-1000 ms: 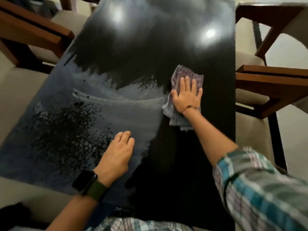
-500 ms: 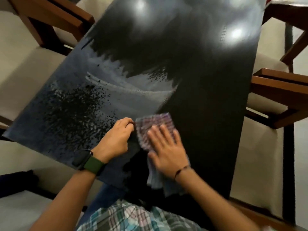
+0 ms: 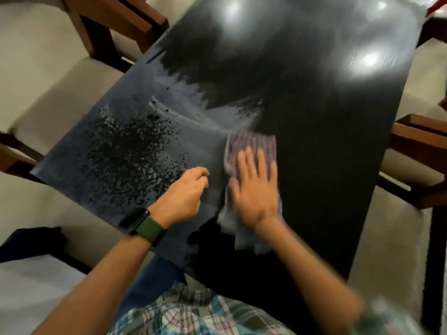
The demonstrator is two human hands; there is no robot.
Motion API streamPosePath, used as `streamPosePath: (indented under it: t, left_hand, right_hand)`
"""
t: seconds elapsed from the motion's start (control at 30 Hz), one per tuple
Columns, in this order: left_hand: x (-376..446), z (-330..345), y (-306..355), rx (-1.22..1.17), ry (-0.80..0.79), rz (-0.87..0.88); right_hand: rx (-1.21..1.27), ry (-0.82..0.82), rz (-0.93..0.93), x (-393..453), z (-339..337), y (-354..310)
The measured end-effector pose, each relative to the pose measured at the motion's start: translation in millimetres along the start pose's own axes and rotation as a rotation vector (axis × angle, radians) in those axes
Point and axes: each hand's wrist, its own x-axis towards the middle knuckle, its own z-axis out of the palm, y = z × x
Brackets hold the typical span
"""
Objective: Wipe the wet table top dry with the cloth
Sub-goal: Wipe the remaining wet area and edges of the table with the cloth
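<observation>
Nearest the person, the right hand (image 3: 254, 189) lies flat with straight fingers on the checked cloth (image 3: 251, 146), pressing it to the dark bench (image 3: 326, 153); this grip is released, not clenched round the fabric. Just left of the cloth the left hand (image 3: 183, 192), a green-strapped watch (image 3: 145, 226) at its wrist, rests on the wet film with fingers curled, grasping nothing I can see. I reckon that hand stands in the way: a sweep leftward from the cloth meets it, and it may smear the damp. The flat palm could also slip off the fabric. Further left of the cloth sits the beaded wet patch (image 3: 130, 153); wooden chairs (image 3: 108, 27) crowd the bench beyond.
</observation>
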Motion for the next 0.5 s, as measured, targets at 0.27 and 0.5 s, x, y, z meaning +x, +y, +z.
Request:
streamPosePath:
  t: [0.27, 0.5]
  left_hand:
    - [0, -3, -4, -0.018, 0.041, 0.038]
    - [-4, 2, -7, -0.028, 0.039, 0.065]
  right_hand:
    - [-0.037, 0.031, 0.01, -12, 5, -3]
    - [0.057, 0.008, 0.261, 215, -39, 42]
